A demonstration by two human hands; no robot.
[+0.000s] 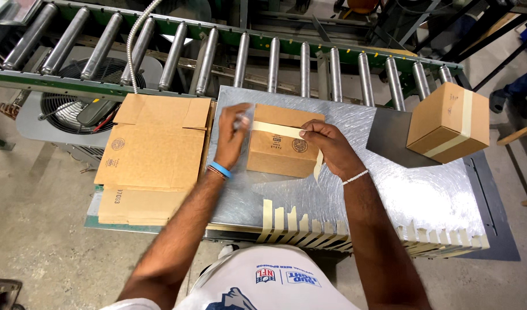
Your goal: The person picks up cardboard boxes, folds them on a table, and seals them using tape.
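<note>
Box (pixel 277 152) sits mid-table (pixel 389 189), just below the rollers (pixel 303 69). Your left hand (pixel 233 135) presses flat on its left top edge, blurred. Your right hand (pixel 326 146) pinches the tape (pixel 277 130) laid across the top. Flat cartons (pixel 151 155) stack at left; a taped box (pixel 447 121) stands at right. Cut strips (pixel 309 225) line the near edge.

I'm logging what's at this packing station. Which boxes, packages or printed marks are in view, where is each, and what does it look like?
Small brown cardboard box: mid-table under both hands, pale tape strip across its top, round dark stamp in front.
Taped box: table's right, on a dark sheet, brown cube with a pale tape band.
Flat cartons: stacked left of the table, brown, unfolded, round stamp.
Tape strips: pale, along the table's near edge.
</note>
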